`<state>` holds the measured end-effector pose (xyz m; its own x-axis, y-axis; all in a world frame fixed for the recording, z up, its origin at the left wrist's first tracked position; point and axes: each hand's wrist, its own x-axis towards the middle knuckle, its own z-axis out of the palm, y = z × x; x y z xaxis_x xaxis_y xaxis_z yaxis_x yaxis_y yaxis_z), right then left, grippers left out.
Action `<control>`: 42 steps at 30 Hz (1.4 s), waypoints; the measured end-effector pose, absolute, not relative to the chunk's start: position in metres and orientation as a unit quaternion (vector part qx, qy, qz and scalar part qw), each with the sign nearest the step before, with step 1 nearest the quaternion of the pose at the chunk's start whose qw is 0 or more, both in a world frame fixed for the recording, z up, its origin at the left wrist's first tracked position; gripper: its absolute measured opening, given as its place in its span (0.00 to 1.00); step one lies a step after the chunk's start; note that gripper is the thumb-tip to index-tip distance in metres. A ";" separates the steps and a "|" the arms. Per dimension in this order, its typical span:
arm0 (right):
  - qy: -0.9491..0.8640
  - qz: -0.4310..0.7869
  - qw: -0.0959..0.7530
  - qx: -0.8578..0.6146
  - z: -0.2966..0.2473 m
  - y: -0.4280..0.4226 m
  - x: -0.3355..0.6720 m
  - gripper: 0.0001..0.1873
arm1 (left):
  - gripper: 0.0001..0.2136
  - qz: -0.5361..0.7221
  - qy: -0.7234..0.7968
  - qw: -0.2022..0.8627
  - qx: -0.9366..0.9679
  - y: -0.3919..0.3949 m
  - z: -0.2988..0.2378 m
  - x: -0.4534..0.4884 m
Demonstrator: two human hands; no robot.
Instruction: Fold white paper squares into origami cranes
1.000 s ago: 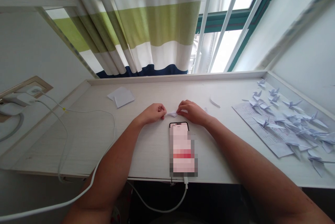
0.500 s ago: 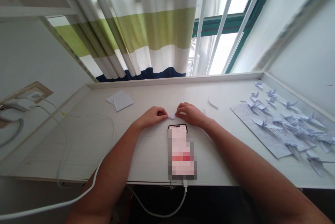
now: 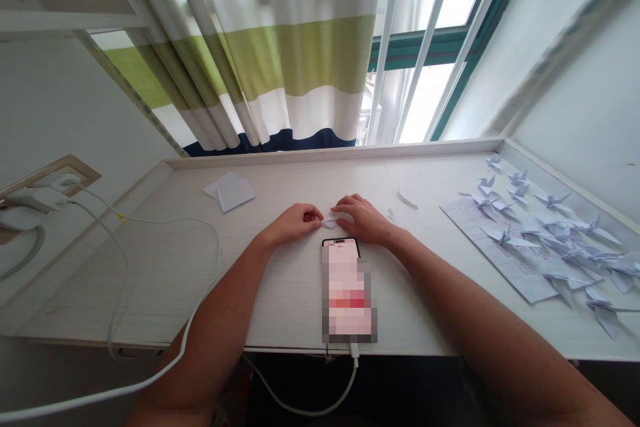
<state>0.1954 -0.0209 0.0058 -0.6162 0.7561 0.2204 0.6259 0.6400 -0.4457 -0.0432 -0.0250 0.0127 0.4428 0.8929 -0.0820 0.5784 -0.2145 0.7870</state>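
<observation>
A small folded piece of white paper (image 3: 330, 223) lies low over the desk, between my two hands. My left hand (image 3: 295, 222) pinches its left end between thumb and fingertips, the other fingers curled in. From the other side, my right hand (image 3: 364, 219) has its thumb at the paper's right part and its fingers reaching over it; that part is mostly covered by the hand. Just below the hands a phone (image 3: 345, 287) lies face up, its screen blurred out, with a charging cable (image 3: 355, 354) plugged into its bottom end.
Several folded paper cranes (image 3: 550, 234) stand at the right, some on a written sheet (image 3: 480, 240). Square paper sheets (image 3: 235, 192) lie back left. Paper scraps (image 3: 407, 198) rest right of my hands. A white cable (image 3: 219, 240) crosses the desk (image 3: 150, 267) and my left forearm.
My right hand has shifted slightly, its fingers lifting and reaching further left over the paper, with more of the folded paper showing. The left hand has stayed almost still.
</observation>
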 end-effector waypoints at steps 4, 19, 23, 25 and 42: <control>-0.872 0.187 0.198 -0.407 0.011 -0.024 0.195 0.09 | 0.11 0.199 0.477 0.399 0.757 -0.025 0.014 -0.043; -0.714 0.501 0.275 -0.404 0.028 -0.026 0.196 0.21 | 0.10 0.328 0.448 0.318 0.769 -0.030 0.023 -0.032; -0.616 0.574 0.380 -0.383 0.028 -0.027 0.192 0.20 | 0.19 0.443 0.440 0.387 0.679 -0.029 0.020 -0.025; -0.574 0.591 0.422 -0.377 0.028 -0.027 0.188 0.20 | 0.23 0.454 0.425 0.448 0.643 -0.030 0.019 -0.020; -0.608 0.569 0.426 -0.354 0.038 -0.036 0.181 0.18 | 0.19 0.465 0.386 0.556 0.570 -0.039 0.024 -0.009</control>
